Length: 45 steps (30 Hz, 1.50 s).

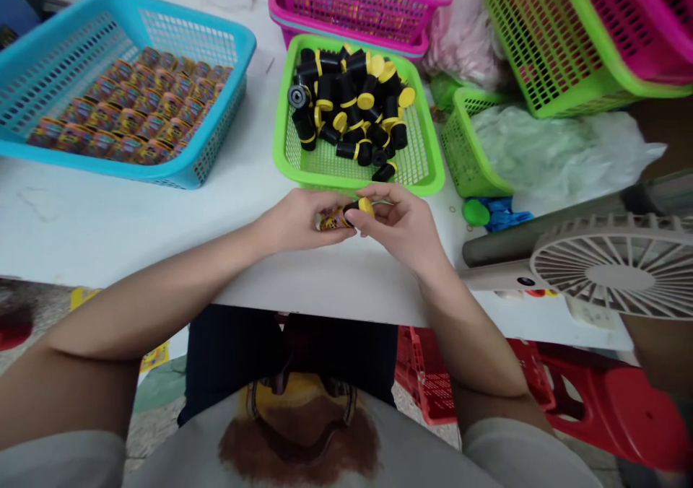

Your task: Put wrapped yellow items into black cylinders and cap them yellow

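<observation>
My left hand [297, 221] and my right hand [403, 224] meet over the white table [108, 221], just in front of a small green basket [427, 177]. The left hand's fingers are closed round a small colourfully printed piece [331, 220]. The right hand pinches a black cylinder with a yellow cap [362, 207] against that piece. The green basket holds several more black and yellow cylinders [349, 109].
A blue basket [216, 48] at the left holds rows of printed pieces [130, 109]. Pink baskets [357, 4] stand behind, green baskets [541, 40] and plastic bags [557, 156] at the right. A beige fan [606, 264] lies at the right table edge. Red stools [595, 401] stand below.
</observation>
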### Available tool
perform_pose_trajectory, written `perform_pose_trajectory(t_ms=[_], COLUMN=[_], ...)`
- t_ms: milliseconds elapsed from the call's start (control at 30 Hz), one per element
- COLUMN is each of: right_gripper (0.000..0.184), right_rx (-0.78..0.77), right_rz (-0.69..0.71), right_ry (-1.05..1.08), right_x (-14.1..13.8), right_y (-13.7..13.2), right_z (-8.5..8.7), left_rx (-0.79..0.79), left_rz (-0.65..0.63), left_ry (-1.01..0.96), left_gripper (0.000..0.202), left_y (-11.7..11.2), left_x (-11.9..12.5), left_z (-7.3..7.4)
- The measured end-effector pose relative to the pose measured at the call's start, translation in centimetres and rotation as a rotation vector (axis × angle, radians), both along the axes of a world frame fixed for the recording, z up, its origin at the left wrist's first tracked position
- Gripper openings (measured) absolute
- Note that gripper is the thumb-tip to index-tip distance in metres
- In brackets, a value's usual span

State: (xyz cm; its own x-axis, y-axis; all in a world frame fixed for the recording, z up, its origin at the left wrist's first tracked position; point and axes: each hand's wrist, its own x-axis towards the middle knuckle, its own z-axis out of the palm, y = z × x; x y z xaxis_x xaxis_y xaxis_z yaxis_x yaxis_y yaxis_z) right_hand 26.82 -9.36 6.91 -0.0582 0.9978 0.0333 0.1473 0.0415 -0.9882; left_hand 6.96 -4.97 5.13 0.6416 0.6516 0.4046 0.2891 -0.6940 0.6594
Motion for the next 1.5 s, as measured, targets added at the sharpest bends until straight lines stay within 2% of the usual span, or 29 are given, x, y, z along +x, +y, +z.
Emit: perform_pose_trajectory(t_ms=[67,167,300,400,500,567,633,700,800,867,1067,1133,1233,1333,1433,1500], right_gripper=[0.054,0.05,0.062,0.053,0.04,0.036,0.03,0.031,0.047,0.057,0.043,0.047,0.056,0.063,0.063,0.061], right_rx=[0.032,0.117,0.182,0.246,0.384,0.487,0.584,0.661,0.722,0.758,0.851,0.897,0.975,1.007,0.983,0.978], right_rz=[-0.004,-0.098,-0.212,-0.131,-0.023,-0.022,-0.023,0.034,0.176,0.201,0.03,0.027,0.052,0.058,0.082,0.085], right_ry=[-0.064,-0.203,-0.395,-0.364,-0.333,-0.376,-0.447,-0.527,-0.633,-0.68,-0.736,-0.72,-0.692,-0.675,-0.734,-0.81], right_x=[-0.1,-0.7,-1.2,-1.1,-0.8,-0.6,-0.3,0.1,0.4,0.2,-0.7,-0.7,-0.5,-0.4,-0.5,-0.8], right_y=[-0.1,-0.5,-0.9,-0.8,-0.6,-0.5,-0.4,-0.3,-0.1,0.1,-0.3,-0.4,-0.4,-0.3,-0.2,-0.2], right_z=[-0.2,-0.4,-0.5,-0.5,-0.8,-1.0,-1.2,-1.3,-1.8,-2.3,-3.6,-3.6,-3.4,-3.5,-3.9,-4.4], left_rx=[0.016,0.022,0.049,0.033,0.044,0.02,-0.067,-0.187,-0.345,-0.407,-0.428,-0.486,-0.567,-0.576,-0.569,-0.51], left_rz=[0.021,0.076,0.153,0.205,0.251,0.27,0.28,0.282,0.268,0.245,0.044,-0.064,-0.192,-0.175,-0.121,-0.057], left_ry=[0.02,0.045,0.017,-0.051,-0.087,-0.106,-0.156,-0.242,-0.348,-0.381,-0.354,-0.351,-0.356,-0.363,-0.352,-0.338], left_gripper=[0.024,0.029,0.028,0.024,0.023,0.022,0.023,0.029,0.041,0.044,0.067,0.073,0.071,0.069,0.08,0.084], left_y=[-0.2,-0.7,-1.3,-1.2,-0.7,-0.6,-0.7,-0.9,-0.9,-0.7,-0.6,-0.7,-0.9,-1.0,-0.9,-0.7], left_x=[0.1,0.2,0.3,0.0,-0.3,-0.4,-0.2,0.1,0.4,0.6,1.0,1.1,1.3,1.3,1.4,1.3], left_z=[-0.2,-0.6,-0.7,-0.5,-0.3,-0.2,-0.1,0.0,-0.1,-0.3,-0.5,-0.5,-0.7,-1.2,-1.7,-1.8])
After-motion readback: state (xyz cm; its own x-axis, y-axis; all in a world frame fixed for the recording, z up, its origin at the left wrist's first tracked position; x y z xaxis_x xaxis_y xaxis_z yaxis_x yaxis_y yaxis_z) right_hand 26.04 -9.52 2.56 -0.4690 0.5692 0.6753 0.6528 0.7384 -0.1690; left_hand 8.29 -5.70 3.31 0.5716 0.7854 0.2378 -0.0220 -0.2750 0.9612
